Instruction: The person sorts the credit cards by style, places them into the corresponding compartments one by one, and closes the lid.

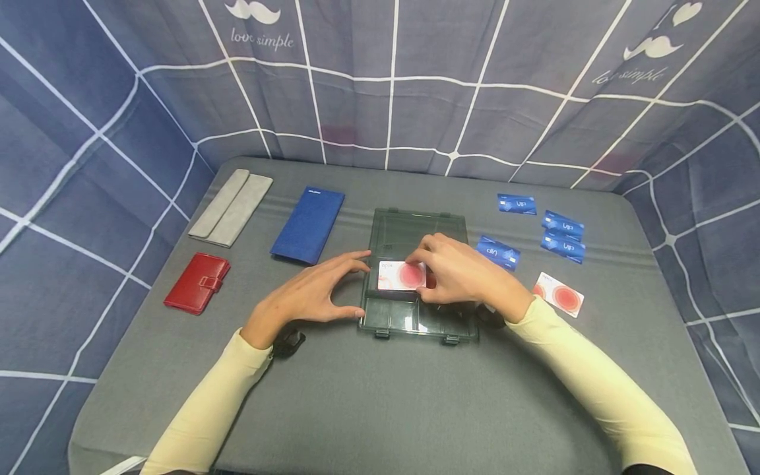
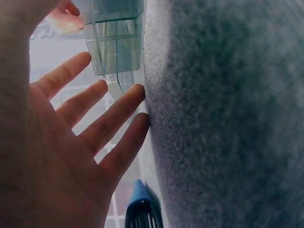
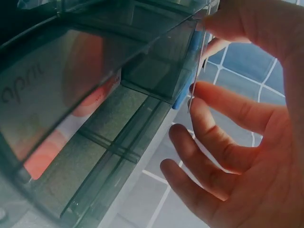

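A clear dark-green divided box [image 1: 388, 324] lies at the middle of the table. My right hand [image 1: 457, 270] reaches over its right side and pinches a white card with red circles [image 1: 392, 276] above a compartment. In the right wrist view, the pinched card [image 3: 198, 71] appears edge-on between thumb and fingers. Behind the box wall there, a card print reading "april" [image 3: 78, 59] shows. My left hand [image 1: 317, 290] is spread at the box's left side, thumb and fingertips right at its edge; the left wrist view shows straight, parted fingers [image 2: 111, 121] beside the box [image 2: 116, 42].
Several blue cards [image 1: 516, 204] lie right of the box, near another red-circled white card [image 1: 561, 295]. To the left are a blue wallet [image 1: 309, 224], a grey wallet [image 1: 231, 208] and a red wallet [image 1: 197, 284]. A checked cloth [image 1: 380, 112] hangs behind the grey table [image 1: 332, 402].
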